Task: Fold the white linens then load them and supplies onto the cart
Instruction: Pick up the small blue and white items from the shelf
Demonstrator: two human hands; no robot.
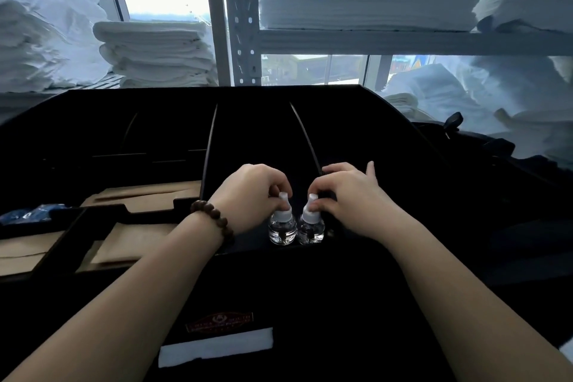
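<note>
Clear plastic left bottle (pixel 281 228) and right bottle (pixel 310 226) are standing close side by side in the middle compartment of the black cart (pixel 186 91), near its front wall. Left hand (pixel 251 195) is pinching the left cap and right hand (pixel 347 195) is pinching the right cap, fingers curled. Supplies-loading step, I'd say. Next move: releasing both without tipping. Folded white linens (pixel 155 53) are sitting stacked behind the cart.

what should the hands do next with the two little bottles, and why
Probably let go of both and lift the hands away. The left hand pinches the cap of the left bottle and the right hand the cap of the right bottle; both look upright, side by side, in the middle compartment of the cart tray.
</note>
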